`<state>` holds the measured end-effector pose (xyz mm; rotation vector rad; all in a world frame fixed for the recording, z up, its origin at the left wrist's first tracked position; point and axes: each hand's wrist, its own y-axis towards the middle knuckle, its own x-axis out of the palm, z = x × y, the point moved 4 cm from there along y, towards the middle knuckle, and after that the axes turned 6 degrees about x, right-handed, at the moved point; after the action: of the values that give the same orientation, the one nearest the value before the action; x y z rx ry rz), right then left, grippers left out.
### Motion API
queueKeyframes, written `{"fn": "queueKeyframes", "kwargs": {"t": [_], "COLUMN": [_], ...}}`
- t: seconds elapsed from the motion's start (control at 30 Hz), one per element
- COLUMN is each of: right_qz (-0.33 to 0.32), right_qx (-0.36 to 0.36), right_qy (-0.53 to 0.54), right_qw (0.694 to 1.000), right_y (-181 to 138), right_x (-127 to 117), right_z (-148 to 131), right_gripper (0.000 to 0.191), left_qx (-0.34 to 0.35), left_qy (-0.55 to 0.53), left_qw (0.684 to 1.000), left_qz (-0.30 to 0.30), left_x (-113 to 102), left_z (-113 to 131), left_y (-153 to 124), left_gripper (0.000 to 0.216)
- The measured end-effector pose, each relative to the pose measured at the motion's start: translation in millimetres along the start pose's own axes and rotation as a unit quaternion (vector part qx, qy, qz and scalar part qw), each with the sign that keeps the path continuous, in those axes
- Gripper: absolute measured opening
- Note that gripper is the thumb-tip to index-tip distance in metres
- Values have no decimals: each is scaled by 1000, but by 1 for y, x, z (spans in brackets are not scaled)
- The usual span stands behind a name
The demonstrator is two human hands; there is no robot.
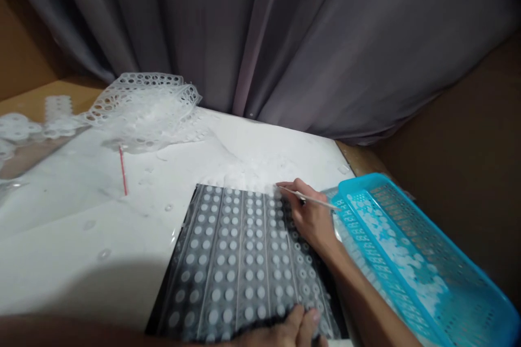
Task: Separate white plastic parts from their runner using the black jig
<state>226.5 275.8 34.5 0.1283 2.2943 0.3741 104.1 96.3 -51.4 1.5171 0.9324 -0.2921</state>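
A dark board (154, 317) carries strips of translucent sheet with rows of round white discs (254, 233), some at the right with a small centre hole. My right hand (311, 217) is at the board's far right corner, closed around a thin white stick (321, 203). The stick's tip points left at the board's far edge. Along the near edge, my left hand (280, 333) lies on the strips with its fingers stretched to the right. Part of that hand is cut off by the frame's bottom.
A blue perforated basket (459, 252) holding white discs stands at the right. Crumpled sheets with punched holes (146, 108) are heaped at the back left. A red stick (122, 171) and loose rings (105, 254) lie on the white table (52, 260). A grey curtain (203, 32) hangs behind.
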Motion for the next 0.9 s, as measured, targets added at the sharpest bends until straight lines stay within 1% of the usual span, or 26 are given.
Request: {"fn": "queueKeyframes", "kwargs": {"t": [0.1,0.13,0.2,0.3,0.4,0.47,0.57,0.7,0.8,0.9], "right_qz": [57,72,77,40,-21,-51,-64,-75,-85,-89], "right_qx": [79,94,108,99,78,75,68,61,65,64], "right_qy": [143,169,186,190,194,194,204,188,156,141], "right_qw": [985,978,974,976,978,977,975,977,982,984], "right_y": [6,7,8,4,-3,-6,-7,-7,-8,-9], "right_x": [-4,-6,-9,-12,-13,-12,-12,-13,-14,-15], "right_z": [8,10,11,8,5,5,4,0,-1,-1], "right_gripper": [26,29,29,24,19,17,16,19,20,20], "left_qx": [-37,-51,-87,-123,-112,-95,-83,-101,-112,-115], "left_qy": [-11,-16,-29,-44,-54,-51,-49,-68,-66,-64], "left_qw": [999,998,995,991,992,994,995,992,991,991], "left_qz": [24,33,34,18,-16,-19,1,10,26,4], "left_x": [-16,-22,-31,-39,-36,-30,-21,-17,-21,-23], "left_z": [-8,-11,-15,-19,-14,-8,2,5,3,1], "left_y": [10,14,19,22,21,19,19,21,22,23], "left_gripper": [13,15,16,15,15,15,18,36,35,34]}}
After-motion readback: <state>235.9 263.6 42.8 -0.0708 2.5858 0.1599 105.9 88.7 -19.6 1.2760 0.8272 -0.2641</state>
